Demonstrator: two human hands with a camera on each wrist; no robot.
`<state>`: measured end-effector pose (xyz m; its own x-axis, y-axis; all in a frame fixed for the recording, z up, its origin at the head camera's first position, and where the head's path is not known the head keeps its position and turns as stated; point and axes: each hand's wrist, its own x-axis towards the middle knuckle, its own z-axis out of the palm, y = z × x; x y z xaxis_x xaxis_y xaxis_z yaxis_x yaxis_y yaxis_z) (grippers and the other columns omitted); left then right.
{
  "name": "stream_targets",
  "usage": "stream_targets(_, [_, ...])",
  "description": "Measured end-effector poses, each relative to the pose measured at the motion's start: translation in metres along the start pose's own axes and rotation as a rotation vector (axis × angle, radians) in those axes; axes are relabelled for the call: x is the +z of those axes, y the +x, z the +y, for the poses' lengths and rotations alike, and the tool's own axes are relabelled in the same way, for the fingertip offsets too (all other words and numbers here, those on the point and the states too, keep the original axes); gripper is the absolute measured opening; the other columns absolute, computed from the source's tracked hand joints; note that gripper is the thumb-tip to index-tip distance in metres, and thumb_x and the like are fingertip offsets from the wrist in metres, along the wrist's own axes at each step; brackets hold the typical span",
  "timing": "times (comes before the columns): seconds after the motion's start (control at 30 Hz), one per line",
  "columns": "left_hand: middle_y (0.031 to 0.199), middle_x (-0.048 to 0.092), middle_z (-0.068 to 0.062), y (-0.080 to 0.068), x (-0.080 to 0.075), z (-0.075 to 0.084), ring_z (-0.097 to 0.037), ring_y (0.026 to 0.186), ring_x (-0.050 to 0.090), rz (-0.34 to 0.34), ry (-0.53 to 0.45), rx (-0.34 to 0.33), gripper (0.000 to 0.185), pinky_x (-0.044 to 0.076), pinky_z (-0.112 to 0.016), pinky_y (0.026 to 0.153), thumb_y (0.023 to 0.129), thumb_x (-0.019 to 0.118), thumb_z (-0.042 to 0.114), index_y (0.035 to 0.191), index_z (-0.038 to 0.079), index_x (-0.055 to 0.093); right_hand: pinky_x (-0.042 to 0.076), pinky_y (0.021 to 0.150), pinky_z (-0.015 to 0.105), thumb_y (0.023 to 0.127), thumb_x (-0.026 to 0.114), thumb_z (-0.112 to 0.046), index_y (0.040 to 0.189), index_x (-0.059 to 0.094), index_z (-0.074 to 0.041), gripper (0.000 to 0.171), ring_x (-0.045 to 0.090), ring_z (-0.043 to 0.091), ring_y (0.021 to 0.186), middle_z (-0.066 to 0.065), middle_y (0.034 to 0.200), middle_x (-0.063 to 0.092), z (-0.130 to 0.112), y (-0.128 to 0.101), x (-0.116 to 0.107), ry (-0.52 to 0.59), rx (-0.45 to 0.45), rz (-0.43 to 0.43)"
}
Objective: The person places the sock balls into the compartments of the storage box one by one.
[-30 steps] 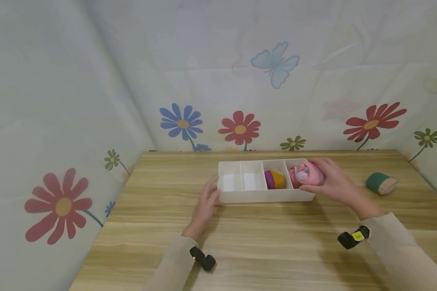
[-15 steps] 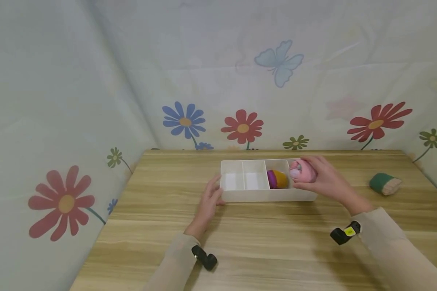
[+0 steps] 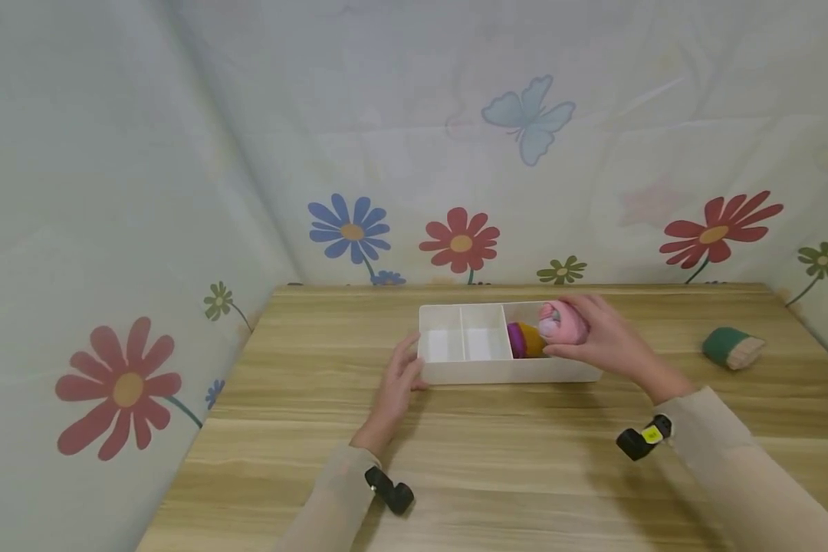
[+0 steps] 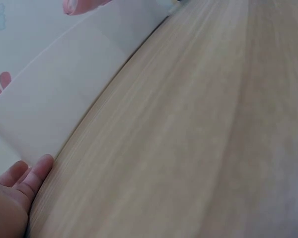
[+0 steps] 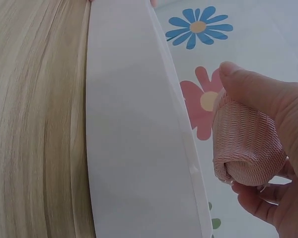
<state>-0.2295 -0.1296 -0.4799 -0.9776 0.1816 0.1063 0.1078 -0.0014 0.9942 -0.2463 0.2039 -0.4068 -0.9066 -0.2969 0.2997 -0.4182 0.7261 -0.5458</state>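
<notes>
nearest me, two pale sleeves [image 3: 745,468] come in over the bench [image 3: 497,468], each with a black wrist camera [image 3: 389,491] strapped on. between the forearms a broad stretch of wood grain runs up to the near wall of a long white tray [image 3: 504,372], leaving plenty of room on this side.

the left hand [image 3: 393,383] rests at the tray's left end, fingers loosely extended and touching it by the near corner.

the right hand [image 3: 610,341] has its fingers and thumb curled round a pink rolled bundle [image 3: 566,322], held up above the rim over the right part of the tray. a purple-and-yellow bundle [image 3: 530,341] sits in the third compartment from the left, partly covered by the pink one; the two left compartments show their white floors.

well off to the right lies a green-and-tan bundle [image 3: 731,349], with wood on both sides, between tray and right edge. past the tray's far rim only a narrow strip remains before the far edge, and then the flowered cloth [image 3: 414,153] rises.
</notes>
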Motion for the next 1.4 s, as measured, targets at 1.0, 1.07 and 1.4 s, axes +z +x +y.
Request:
stream_targets(1.0, [0.133, 0.035, -0.033, 0.004, -0.003, 0.005, -0.038, 0.107, 0.047, -0.005, -0.001, -0.036, 0.048, 0.047, -0.056, 0.082, 0.099, 0.041, 0.012, 0.145, 0.008, 0.029, 0.049, 0.079, 0.045, 0.064, 0.085, -0.036, 0.127, 0.049, -0.006, 0.078, 0.047, 0.028, 0.103, 0.013, 0.124, 0.047, -0.016, 0.025, 0.026, 0.098, -0.056, -0.004])
stream_targets(1.07, [0.132, 0.035, -0.033, 0.004, -0.003, 0.005, -0.038, 0.107, 0.047, -0.006, -0.002, -0.036, 0.048, 0.047, -0.056, 0.083, 0.099, 0.041, 0.012, 0.145, 0.007, 0.029, 0.050, 0.078, 0.044, 0.064, 0.085, -0.036, 0.126, 0.051, -0.006, 0.077, 0.048, 0.027, 0.102, 0.013, 0.123, 0.048, -0.016, 0.027, 0.029, 0.088, -0.070, 0.010])
stream_targets(1.4, [0.130, 0.040, -0.030, 0.005, -0.004, 0.005, -0.039, 0.105, 0.049, 0.000, -0.014, -0.031, 0.048, 0.047, -0.056, 0.082, 0.098, 0.042, 0.012, 0.144, 0.007, 0.029, 0.050, 0.081, 0.044, 0.065, 0.083, -0.043, 0.128, 0.050, -0.007, 0.079, 0.049, 0.025, 0.102, 0.010, 0.122, 0.048, -0.021, 0.034, 0.040, 0.088, -0.073, -0.021])
